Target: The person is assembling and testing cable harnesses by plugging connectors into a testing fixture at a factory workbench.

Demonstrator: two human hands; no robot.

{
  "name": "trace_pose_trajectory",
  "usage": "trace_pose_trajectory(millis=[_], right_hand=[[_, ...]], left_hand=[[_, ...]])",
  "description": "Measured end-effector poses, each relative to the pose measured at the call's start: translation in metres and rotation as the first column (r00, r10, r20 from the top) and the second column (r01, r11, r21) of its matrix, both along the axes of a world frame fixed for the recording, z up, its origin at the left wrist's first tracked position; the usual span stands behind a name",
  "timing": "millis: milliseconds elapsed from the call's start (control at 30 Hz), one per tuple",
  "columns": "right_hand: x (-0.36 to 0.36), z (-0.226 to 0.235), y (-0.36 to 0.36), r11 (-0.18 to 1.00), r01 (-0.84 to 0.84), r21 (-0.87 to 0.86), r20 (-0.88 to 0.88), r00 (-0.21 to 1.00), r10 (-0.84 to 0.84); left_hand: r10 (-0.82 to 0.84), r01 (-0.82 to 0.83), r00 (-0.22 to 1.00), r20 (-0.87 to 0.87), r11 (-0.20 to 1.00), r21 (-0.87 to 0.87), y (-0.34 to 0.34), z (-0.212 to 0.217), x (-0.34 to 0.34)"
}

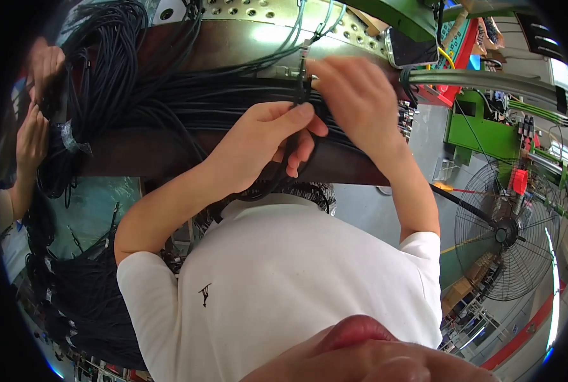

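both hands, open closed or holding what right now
Left hand: closed, holding a black cable.
Right hand: blurred, beside that cable's upper part; whether it grips anything cannot be told.

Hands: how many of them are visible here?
4: the wearer's left hand and right hand, upper middle; a co-worker's upper hand and lower hand, far left. Others may be hidden.
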State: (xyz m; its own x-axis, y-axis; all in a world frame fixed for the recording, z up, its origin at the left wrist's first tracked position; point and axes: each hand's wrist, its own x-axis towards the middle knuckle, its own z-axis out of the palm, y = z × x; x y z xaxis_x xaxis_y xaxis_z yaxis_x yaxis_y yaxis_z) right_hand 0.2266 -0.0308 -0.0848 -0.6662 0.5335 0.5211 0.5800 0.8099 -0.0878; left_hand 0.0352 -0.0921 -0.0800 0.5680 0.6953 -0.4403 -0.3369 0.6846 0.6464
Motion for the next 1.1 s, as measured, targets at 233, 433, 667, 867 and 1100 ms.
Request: trace_pose_trajectory(millis=[233,433,667,867,1100], right_hand=[[0.045,-0.009,0.008,0.990,0.021,0.143,0.063,0.998,-0.030],[0.034,-0.034,0.006,0.997,0.078,-0.012,-0.110,0.991,-0.079],[0.027,-0.023,0.006,0.867,0.151,-0.474,-0.170,0.951,-0.258],[0.044,-0.014,0.006,0.965,0.174,-0.194,-0.182,0.961,-0.210],[0.050,-0.029,0.001,0.919,0.130,-0.372,-0.361,0.892,-0.272]], left_hand=[[-0.402,0.435,0.893,-0.202,0.887,0.157,0.002,0.022,-0.017],[-0.320,0.345,0.923,-0.213,0.934,0.089,0.016,0.020,-0.003],[-0.345,0.368,0.912,-0.220,0.927,0.073,0.023,0.020,0.003],[-0.381,0.394,0.894,-0.235,0.919,0.008,0.036,0.020,0.009],[-0.408,0.586,0.738,-0.537,0.782,0.211,0.034,0.044,0.008]])
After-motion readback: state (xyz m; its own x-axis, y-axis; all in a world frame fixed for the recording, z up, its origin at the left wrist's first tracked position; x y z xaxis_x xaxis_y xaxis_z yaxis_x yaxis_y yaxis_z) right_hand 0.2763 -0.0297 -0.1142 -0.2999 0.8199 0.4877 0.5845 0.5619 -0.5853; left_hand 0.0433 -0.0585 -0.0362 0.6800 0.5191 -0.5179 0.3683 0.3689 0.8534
